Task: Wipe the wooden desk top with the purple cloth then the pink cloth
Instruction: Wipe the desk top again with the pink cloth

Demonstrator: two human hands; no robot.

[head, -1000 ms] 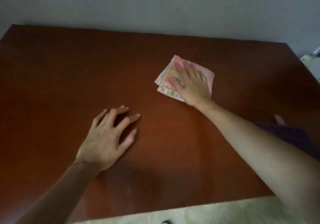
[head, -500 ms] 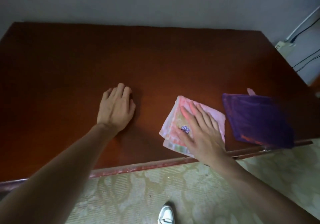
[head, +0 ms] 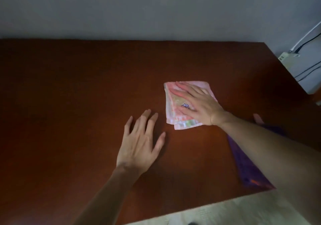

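My right hand [head: 201,105] lies flat on the pink cloth [head: 175,106], fingers straight and spread, pressing it to the wooden desk top [head: 78,89]; nothing is curled round it. The palm and fingers cover most of the cloth's right half, so I see only its left edge, its near corner and a strip along the far side. A small blue mark shows between my fingers, too small to read. The cloth looks folded in layers, though I cannot count them.

My left hand [head: 140,143] rests flat on the bare wood just left of the pink cloth, fingers straight and relaxed, holding nothing. It does not touch the cloth.

The purple cloth [head: 243,162] lies near the desk's front right edge, mostly hidden under my right forearm; only a dark wedge of it shows, and its outline is hard to make out in the dim light. A pale tip pokes out beyond the forearm, and I cannot tell what it is.

At the far right, a white box [head: 288,58] with cables sits by the wall, cut off by the frame.
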